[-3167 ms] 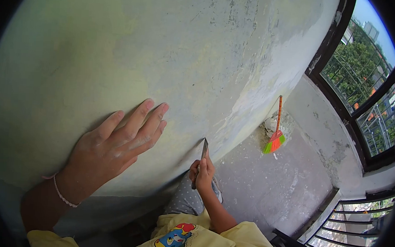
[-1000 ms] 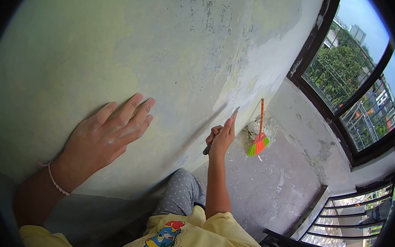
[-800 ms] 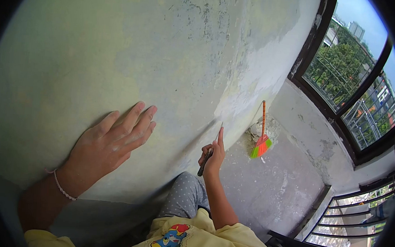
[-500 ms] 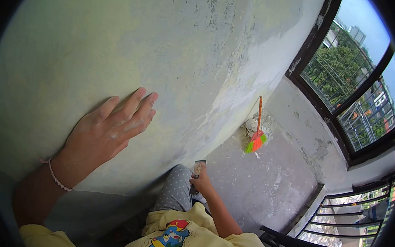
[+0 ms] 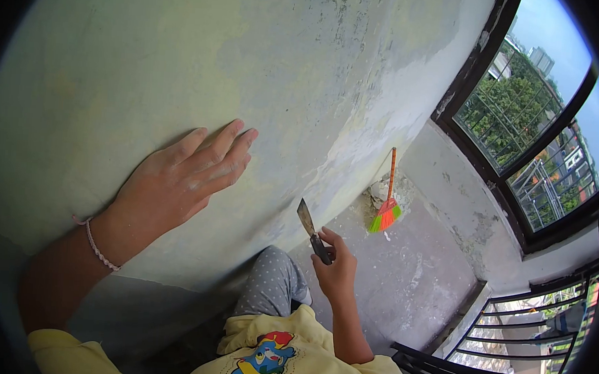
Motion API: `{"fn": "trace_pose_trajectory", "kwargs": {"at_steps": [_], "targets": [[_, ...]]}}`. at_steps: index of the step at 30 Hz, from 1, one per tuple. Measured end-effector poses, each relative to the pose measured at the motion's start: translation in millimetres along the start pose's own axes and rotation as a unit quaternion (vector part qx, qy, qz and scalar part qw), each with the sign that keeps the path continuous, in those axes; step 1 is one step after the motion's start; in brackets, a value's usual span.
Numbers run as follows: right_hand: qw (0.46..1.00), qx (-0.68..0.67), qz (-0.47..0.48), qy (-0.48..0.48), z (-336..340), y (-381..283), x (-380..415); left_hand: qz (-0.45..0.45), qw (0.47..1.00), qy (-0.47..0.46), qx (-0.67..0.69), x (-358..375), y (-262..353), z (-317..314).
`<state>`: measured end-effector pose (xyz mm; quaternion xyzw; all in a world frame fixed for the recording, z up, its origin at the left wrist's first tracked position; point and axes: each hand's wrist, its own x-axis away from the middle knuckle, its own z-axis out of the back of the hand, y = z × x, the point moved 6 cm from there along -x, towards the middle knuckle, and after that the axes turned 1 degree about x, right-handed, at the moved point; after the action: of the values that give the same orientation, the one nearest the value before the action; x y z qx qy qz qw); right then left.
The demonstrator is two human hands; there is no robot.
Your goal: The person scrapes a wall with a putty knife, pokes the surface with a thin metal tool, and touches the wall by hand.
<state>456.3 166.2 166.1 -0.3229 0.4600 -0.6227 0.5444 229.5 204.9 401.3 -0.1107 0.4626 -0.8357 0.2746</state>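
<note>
My left hand point(image 5: 180, 180) lies against the patchy, pale green and grey wall point(image 5: 211, 65), its dusty fingers stretched out and pointing up to the right. Lower down and to the right, my right hand point(image 5: 336, 266) grips a putty knife point(image 5: 313, 234) by its dark handle. The metal blade points up and left, its tip close to the wall surface. Paint on the wall is worn, with dark specks and scraped streaks near the upper middle.
An orange and green broom point(image 5: 387, 207) leans in the far corner beside a heap of debris point(image 5: 380, 189). Dusty grey floor point(image 5: 404, 276) stretches to the right. A dark-framed window point(image 5: 517, 111) is at upper right, and black metal bars point(image 5: 463, 372) stand at lower right.
My right hand has risen from beside the knee, bringing the putty knife up toward the wall with its blade now in plain view. The left hand appears slightly higher and farther right.
</note>
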Motion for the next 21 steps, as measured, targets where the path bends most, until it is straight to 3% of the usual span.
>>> {"fn": "trace_pose_trajectory", "kwargs": {"at_steps": [9,11,12,14,16,18,21], "targets": [[0.96,-0.167,0.148,0.167,27,-51,-5,-0.009,1.0,-0.002,0.005,4,1,0],[0.881,-0.227,0.348,0.227,30,-57,1,-0.009,1.0,0.0,0.009,4,1,0],[0.88,-0.228,0.35,0.226,26,-65,3,-0.009,1.0,0.002,0.013,4,0,0],[0.856,-0.397,0.28,0.174,13,-81,5,-0.009,1.0,0.001,-0.003,4,1,-1],[0.842,-0.44,0.271,0.157,4,-86,5,-0.01,1.0,0.0,-0.019,3,1,-1],[0.776,-0.404,0.444,0.197,7,-103,11,-0.019,0.999,-0.004,-0.045,3,2,-1],[0.735,-0.426,0.476,0.228,4,-120,3,-0.026,0.998,-0.012,-0.06,2,2,-2]]}}
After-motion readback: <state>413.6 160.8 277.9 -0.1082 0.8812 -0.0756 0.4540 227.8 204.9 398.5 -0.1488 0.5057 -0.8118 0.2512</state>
